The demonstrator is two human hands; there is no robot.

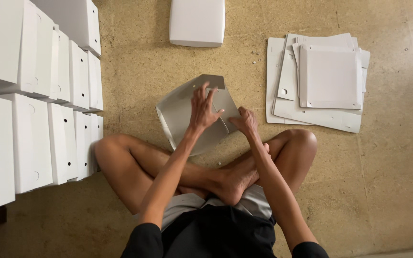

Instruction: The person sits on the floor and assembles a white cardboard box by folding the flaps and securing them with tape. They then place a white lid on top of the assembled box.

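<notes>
At centre frame, on the floor (pixel 135 62) just ahead of our crossed legs, lies the half-folded grey carton (pixel 182 114). Our left hand (pixel 202 109) presses on it with fingers spread flat, our right hand (pixel 245 122) curls onto its right flap. Flat white blanks (pixel 321 81) sit upper right, finished white boxes (pixel 34 95) stacked along the left.

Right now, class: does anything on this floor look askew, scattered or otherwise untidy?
Yes. The stack of flat sheets on the right is fanned out, with edges misaligned rather than squared. Small white bits lie scattered on the floor beside it. The folded boxes on the left stand in neat rows. Both hands press a half-folded box.
</notes>
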